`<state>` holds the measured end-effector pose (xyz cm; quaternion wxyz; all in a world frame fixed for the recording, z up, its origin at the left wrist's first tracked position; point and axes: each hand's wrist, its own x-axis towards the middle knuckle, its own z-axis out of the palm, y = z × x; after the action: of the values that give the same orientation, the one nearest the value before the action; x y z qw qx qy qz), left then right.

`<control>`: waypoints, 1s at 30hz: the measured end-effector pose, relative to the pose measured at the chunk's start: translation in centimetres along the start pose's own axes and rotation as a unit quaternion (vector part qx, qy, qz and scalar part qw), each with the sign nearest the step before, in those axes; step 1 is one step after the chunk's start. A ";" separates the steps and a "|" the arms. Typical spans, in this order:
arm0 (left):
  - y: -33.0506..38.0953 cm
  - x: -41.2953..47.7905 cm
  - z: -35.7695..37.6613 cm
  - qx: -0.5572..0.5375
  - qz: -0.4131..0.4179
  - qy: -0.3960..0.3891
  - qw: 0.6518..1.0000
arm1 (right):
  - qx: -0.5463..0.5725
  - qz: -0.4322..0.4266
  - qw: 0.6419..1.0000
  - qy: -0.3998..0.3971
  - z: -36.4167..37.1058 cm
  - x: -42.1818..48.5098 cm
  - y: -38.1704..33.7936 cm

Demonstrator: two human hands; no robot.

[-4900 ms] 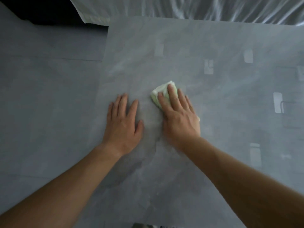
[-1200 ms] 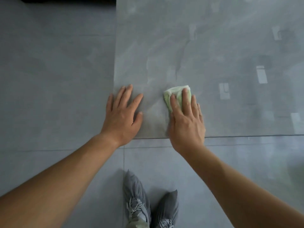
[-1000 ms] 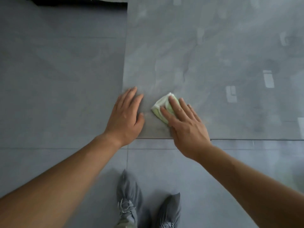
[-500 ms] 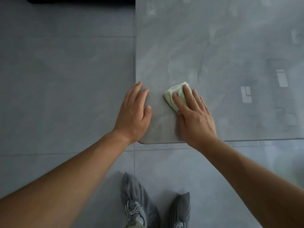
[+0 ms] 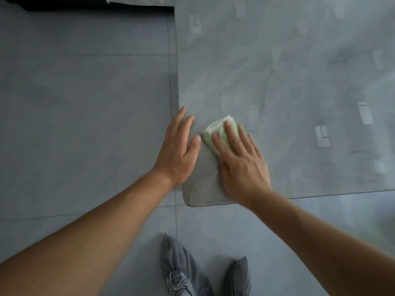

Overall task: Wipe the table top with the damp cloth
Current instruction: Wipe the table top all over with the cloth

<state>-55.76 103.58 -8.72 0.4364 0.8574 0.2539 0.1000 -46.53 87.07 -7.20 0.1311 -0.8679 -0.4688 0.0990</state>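
Note:
A folded pale green cloth (image 5: pixel 214 130) lies on the grey stone-look table top (image 5: pixel 277 77), close to its near left corner. My right hand (image 5: pixel 239 161) presses flat on the cloth with straight fingers and covers most of it. My left hand (image 5: pixel 178 149) rests flat on the table's left edge, fingers straight, its thumb a short way from the cloth. A slightly darker, damp-looking patch shows between the hands toward the corner.
The table's rounded near left corner (image 5: pixel 190 202) and near edge lie just below my wrists. Grey floor tiles (image 5: pixel 85 103) spread to the left and below. My grey shoes (image 5: pixel 183 272) stand under the edge. A dark strip and white fabric (image 5: pixel 136 1) sit at the top.
Over five seconds both hands and the cloth have come from mid-table to the near left corner. In the last half second the cloth slid slightly left, toward my left thumb.

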 end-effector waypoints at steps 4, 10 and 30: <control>-0.7 1.1 -0.5 0.005 0.017 -0.037 0.999 | -0.013 -0.183 0.979 -0.085 -0.1 -4.3 -1.1; -1.4 4.1 -1.0 0.039 0.025 -0.031 0.998 | -0.002 -0.155 0.985 -0.074 -1.0 -0.9 0.1; -0.2 13.8 -0.9 0.305 0.021 -0.051 0.951 | -0.029 -0.311 0.941 -0.132 -0.8 -2.6 -0.1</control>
<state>-44.37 111.50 -9.03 0.1643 0.9588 0.2311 -0.0171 -47.76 84.87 -6.29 0.0676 -0.6616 -0.7308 0.1534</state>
